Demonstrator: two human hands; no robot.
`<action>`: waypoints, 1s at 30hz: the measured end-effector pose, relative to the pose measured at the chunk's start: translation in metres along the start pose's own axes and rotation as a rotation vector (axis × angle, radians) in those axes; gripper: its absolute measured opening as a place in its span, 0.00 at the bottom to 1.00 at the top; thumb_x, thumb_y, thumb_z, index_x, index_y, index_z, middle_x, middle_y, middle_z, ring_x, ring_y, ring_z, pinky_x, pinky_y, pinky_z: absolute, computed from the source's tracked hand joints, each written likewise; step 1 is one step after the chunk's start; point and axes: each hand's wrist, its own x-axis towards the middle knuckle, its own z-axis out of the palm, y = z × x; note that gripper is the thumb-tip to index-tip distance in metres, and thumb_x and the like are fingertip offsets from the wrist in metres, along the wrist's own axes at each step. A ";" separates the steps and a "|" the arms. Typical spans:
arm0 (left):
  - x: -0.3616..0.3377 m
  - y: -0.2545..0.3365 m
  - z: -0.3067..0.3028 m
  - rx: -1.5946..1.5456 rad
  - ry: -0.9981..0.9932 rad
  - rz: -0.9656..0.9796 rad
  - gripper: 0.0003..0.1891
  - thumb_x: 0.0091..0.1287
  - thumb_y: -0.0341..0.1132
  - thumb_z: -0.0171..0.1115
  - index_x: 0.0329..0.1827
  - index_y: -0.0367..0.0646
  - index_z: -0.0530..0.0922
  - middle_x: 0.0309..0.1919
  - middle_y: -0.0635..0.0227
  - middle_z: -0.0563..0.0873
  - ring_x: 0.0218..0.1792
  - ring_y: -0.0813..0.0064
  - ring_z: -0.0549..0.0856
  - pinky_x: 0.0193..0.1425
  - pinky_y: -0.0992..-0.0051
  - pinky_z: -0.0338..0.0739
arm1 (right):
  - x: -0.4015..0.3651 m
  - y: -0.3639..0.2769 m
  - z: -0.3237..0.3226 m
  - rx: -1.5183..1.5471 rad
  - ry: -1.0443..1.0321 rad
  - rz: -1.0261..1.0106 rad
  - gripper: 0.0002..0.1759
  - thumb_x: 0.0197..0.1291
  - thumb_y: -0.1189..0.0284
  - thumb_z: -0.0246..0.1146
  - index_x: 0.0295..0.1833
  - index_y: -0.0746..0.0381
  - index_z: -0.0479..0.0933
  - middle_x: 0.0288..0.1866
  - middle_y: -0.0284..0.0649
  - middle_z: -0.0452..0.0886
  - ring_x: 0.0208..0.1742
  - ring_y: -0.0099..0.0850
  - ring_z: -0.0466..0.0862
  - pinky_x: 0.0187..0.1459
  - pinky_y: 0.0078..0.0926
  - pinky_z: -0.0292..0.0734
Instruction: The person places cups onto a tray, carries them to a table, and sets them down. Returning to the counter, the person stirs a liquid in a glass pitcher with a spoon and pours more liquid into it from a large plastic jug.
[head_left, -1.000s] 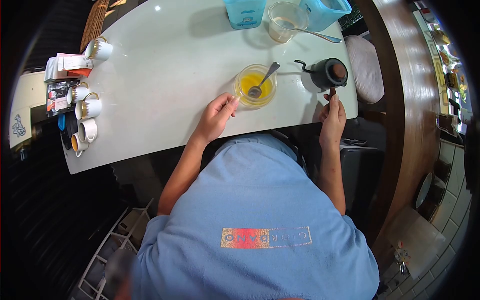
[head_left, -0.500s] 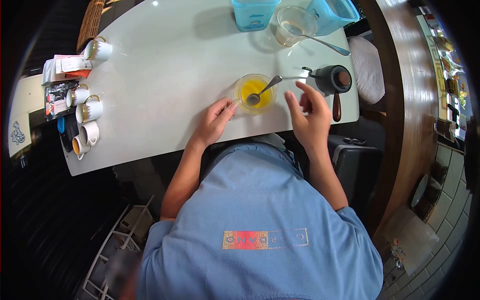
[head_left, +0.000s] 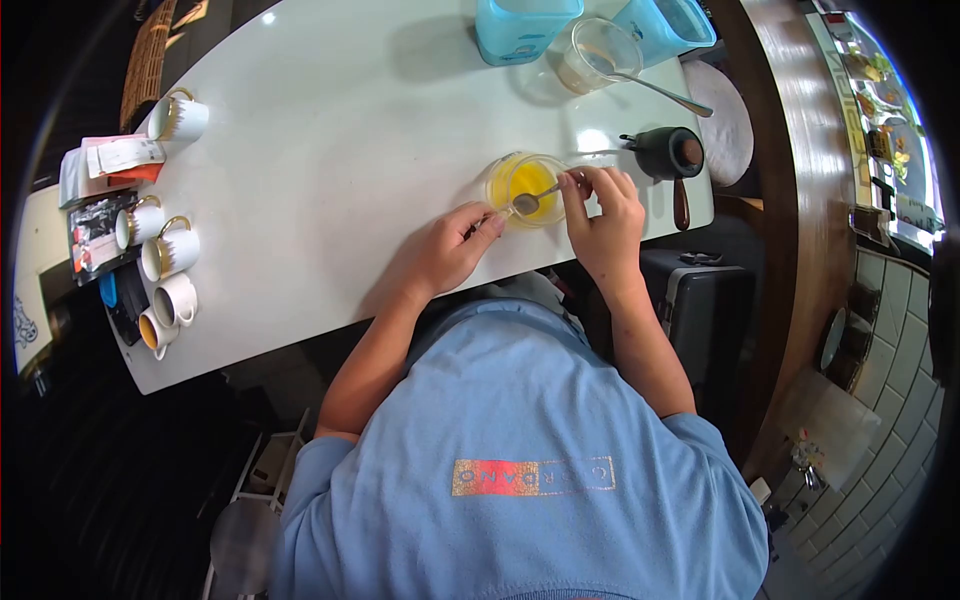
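A clear glass cup (head_left: 497, 188) with yellow liquid stands near the table's front edge. My left hand (head_left: 455, 247) is closed on the cup's handle at its lower left. At the cup's right side, my right hand (head_left: 606, 222) pinches the upper end of a metal spoon (head_left: 526, 204). The spoon's bowl is over the yellow liquid, inside the cup's outline; whether it touches the liquid I cannot tell.
A dark pot (head_left: 668, 153) with a wooden handle is on the right. Behind are a clear plastic cup (head_left: 590, 72) with a spoon and two blue containers (head_left: 527, 32). Several white mugs (head_left: 172, 250) and packets (head_left: 118, 160) line the left edge.
My right hand has moved left and closed on the spoon, which had been resting in the cup. The whole view has shifted slightly.
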 end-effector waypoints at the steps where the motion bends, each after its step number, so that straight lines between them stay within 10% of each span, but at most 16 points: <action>1: 0.001 0.000 -0.001 -0.015 -0.004 -0.003 0.18 0.71 0.47 0.49 0.42 0.39 0.77 0.32 0.69 0.81 0.36 0.79 0.77 0.44 0.78 0.71 | 0.000 -0.002 -0.001 -0.010 0.002 0.003 0.05 0.55 0.74 0.65 0.36 0.63 0.79 0.25 0.38 0.75 0.30 0.35 0.75 0.36 0.30 0.70; 30: -0.003 -0.023 0.027 -0.241 0.249 0.043 0.15 0.71 0.42 0.52 0.40 0.39 0.78 0.30 0.76 0.78 0.32 0.86 0.73 0.43 0.84 0.69 | 0.026 0.014 -0.012 0.079 -0.247 -0.430 0.04 0.55 0.78 0.62 0.38 0.62 0.77 0.28 0.40 0.78 0.35 0.38 0.76 0.43 0.34 0.71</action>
